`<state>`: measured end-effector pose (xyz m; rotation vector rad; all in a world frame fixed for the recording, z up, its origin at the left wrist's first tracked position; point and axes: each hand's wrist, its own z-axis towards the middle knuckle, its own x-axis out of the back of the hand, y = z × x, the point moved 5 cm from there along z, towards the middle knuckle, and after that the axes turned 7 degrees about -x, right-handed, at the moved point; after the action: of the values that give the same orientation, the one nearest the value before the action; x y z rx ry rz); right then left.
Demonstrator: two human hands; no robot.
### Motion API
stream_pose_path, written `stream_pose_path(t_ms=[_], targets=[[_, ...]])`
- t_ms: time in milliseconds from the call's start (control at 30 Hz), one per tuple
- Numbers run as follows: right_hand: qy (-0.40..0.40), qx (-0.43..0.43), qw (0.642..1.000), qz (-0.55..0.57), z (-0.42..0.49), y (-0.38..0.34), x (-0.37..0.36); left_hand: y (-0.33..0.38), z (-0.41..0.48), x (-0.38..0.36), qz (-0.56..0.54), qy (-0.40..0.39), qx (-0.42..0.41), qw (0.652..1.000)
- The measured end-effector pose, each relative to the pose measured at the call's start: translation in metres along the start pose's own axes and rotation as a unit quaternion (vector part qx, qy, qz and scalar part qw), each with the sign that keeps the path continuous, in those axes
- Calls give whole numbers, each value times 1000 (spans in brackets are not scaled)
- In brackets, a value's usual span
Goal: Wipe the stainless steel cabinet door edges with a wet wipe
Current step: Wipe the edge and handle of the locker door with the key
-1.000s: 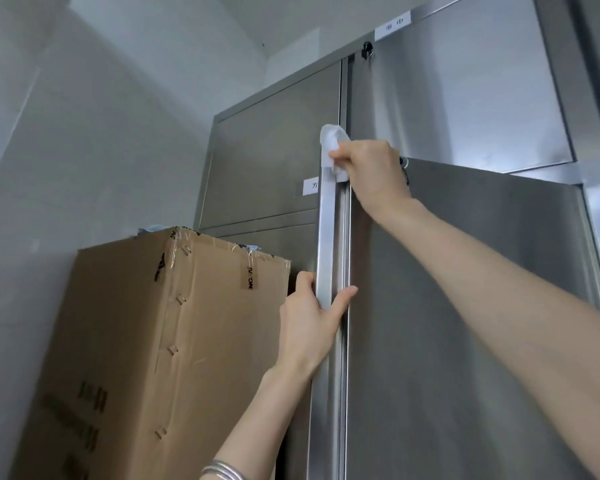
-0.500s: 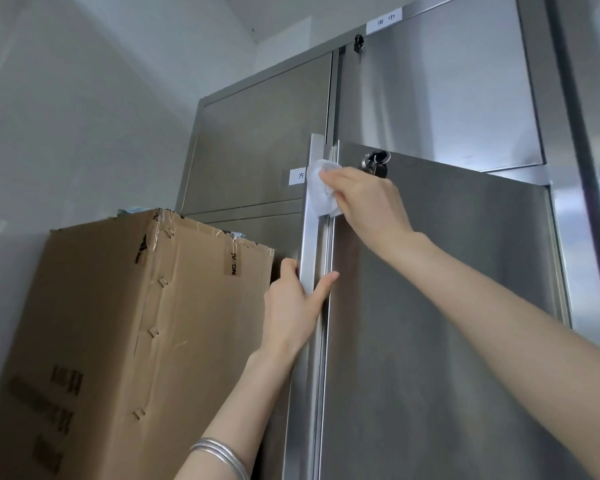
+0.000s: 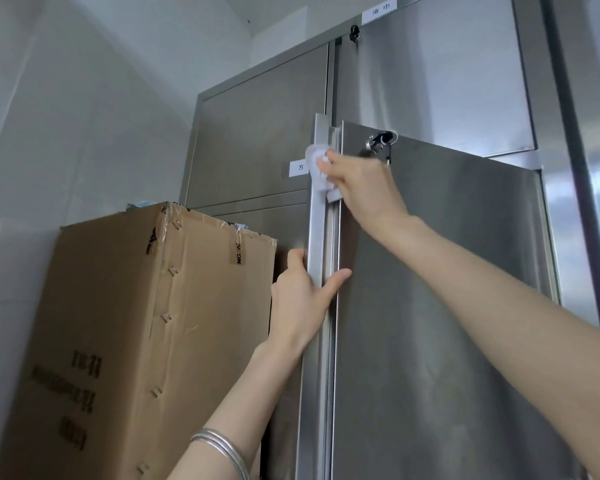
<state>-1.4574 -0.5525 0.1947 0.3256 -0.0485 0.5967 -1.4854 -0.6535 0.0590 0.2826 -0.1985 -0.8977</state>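
Steel cabinet (image 3: 430,341), cardboard box (image 3: 136,341) at its left side.
The wet wipe (image 3: 317,171) lies pressed on the door's upright edge (image 3: 317,237); keys (image 3: 381,142) hang from the lock.

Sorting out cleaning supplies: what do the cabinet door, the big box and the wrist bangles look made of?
Cabinet door: brushed stainless steel by its look, grey with soft streaky reflections. Box: brown corrugated cardboard, matte, creased, with clear tape on the seams. Bangles: thin silvery metal, shiny; which metal is unclear.

Both hands (image 3: 300,299) raised, fingers clenched
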Motion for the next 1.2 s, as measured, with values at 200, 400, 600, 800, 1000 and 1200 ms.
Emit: stream_pose_path(t_ms=[200, 400, 600, 800, 1000, 1200], targets=[[35, -18, 997, 62, -21, -12, 15, -3, -40, -1, -131, -51, -34, 989], [49, -30, 997, 50, -28, -11, 7, -14, -52, -5, -121, -39, -55, 990], [127, -19, 991, 29, -73, -33, 0, -17, -52, -7, -145, -38, -60, 987], [85, -35, 994, 62, -62, -27, 8, -22, -51, -9, -148, -29, -41, 988], [153, -96, 974, 136, -75, -25, 6, -13, -54, -6, -144, -30, -46, 988], [138, -41, 982, 123, -78, -20, 9, -11, -84, 2, -146, -2, -46, 988]])
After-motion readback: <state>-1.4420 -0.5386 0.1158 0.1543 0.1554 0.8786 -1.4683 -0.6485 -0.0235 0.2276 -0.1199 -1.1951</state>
